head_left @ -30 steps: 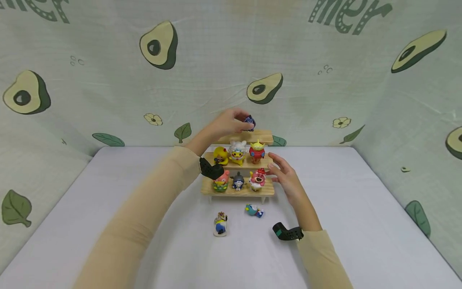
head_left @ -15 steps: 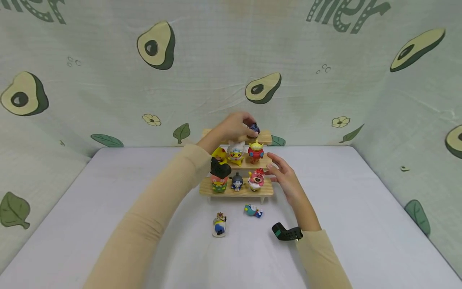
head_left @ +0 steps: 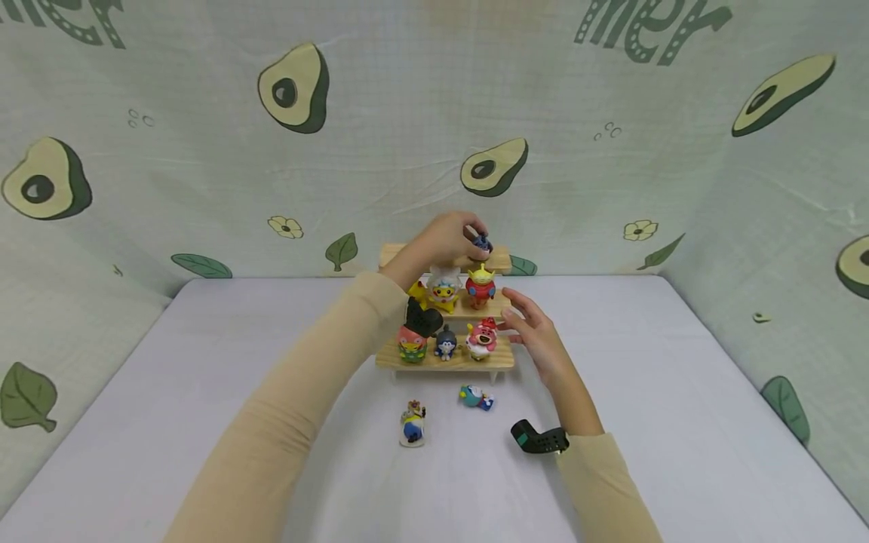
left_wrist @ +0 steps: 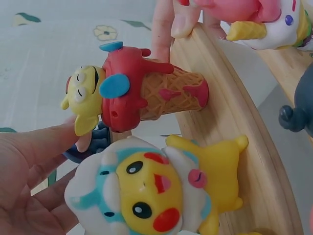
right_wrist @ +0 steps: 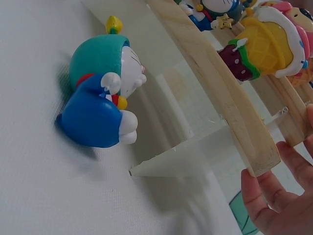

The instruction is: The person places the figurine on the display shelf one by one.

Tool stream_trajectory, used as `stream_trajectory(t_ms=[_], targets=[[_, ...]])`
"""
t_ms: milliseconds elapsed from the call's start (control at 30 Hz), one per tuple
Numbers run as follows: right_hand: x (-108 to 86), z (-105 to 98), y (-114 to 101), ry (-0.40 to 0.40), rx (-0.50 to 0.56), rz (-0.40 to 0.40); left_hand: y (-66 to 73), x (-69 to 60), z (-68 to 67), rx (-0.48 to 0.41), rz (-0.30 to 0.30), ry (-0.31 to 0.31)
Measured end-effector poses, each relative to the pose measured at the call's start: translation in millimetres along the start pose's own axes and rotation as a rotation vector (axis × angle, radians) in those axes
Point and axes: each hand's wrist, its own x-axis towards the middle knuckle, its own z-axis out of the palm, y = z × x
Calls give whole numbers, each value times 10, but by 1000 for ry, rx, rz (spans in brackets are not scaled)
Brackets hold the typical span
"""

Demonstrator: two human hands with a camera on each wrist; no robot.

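My left hand [head_left: 451,235] pinches a small dark blue figurine [head_left: 482,243] at the right end of the top board of a wooden three-step display stand [head_left: 498,358]. In the left wrist view that figurine [left_wrist: 93,143] is mostly hidden behind a red alien figurine [left_wrist: 128,88] on a cone and a yellow figurine in a white hood [left_wrist: 146,191]. My right hand [head_left: 536,332] touches the stand's right end with its fingertips. Seen from the right wrist, extended fingers [right_wrist: 252,191] meet the board ends and hold no figurine.
On the bottom board stand a pink-hooded figurine [head_left: 412,343], a dark grey one [head_left: 445,343] and a pink bear [head_left: 482,339]. A blue-and-teal figurine [head_left: 477,397] lies on the white table before the stand, near a crowned figurine [head_left: 413,424]. A patterned cloth hangs behind.
My left hand has moved slightly right and down, bringing the dark blue figurine from above the top board to its right end. The right hand stays at the stand's side.
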Motion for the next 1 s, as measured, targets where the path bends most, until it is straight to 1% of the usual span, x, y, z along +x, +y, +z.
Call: stream_trajectory(t_ms=[200,600,867,1000], targets=[[-6,5,5,2,0,-1,7,-15,-8,-19,-11,-19],[0,-2,6,4,-13,2,3,-10,-11,-5,-2,-48],[-9,2,-4,4,-16,6,-1,-10,-7,10,12,-47],[-14,6,-7,4,-12,8,-4,-10,-6,9,9,-46]])
